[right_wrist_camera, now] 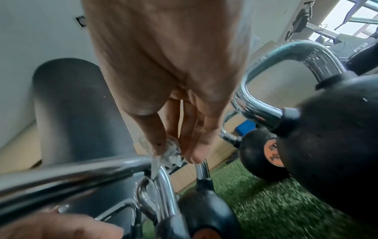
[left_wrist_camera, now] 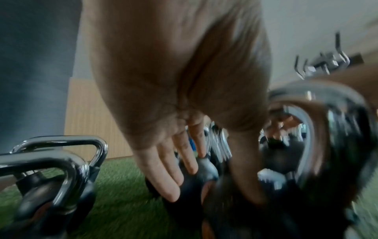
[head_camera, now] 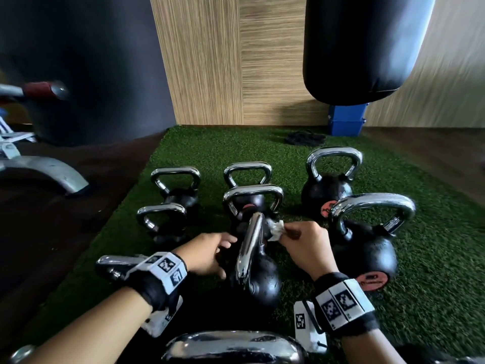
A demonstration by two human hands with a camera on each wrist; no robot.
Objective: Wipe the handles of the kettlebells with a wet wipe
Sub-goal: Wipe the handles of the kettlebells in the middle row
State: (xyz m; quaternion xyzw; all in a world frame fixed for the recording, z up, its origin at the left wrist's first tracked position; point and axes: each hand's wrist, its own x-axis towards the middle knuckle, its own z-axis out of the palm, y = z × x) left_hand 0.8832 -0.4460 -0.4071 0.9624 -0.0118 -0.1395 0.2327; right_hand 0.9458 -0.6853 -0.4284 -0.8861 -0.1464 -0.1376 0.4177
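Several black kettlebells with chrome handles stand on green turf [head_camera: 199, 148]. The middle kettlebell [head_camera: 259, 282] shows its handle [head_camera: 249, 245] edge-on between my hands. My right hand [head_camera: 291, 235] pinches a crumpled white wet wipe [head_camera: 275, 228] against the handle's far right side. In the right wrist view the fingertips [right_wrist_camera: 159, 145] hold the wipe [right_wrist_camera: 169, 153] on the chrome bend [right_wrist_camera: 163, 179]. My left hand [head_camera: 212, 254] lies against this kettlebell's left side. Its fingers [left_wrist_camera: 174, 169] are straight in the blurred left wrist view.
A big kettlebell [head_camera: 367, 240] stands close on the right, another [head_camera: 328, 185] behind it, and smaller ones [head_camera: 170, 195] at the left. One handle [head_camera: 231, 348] is right below me. A black punching bag [head_camera: 362, 48] hangs above a blue box [head_camera: 346, 119]. A grey machine foot [head_camera: 47, 172] is left.
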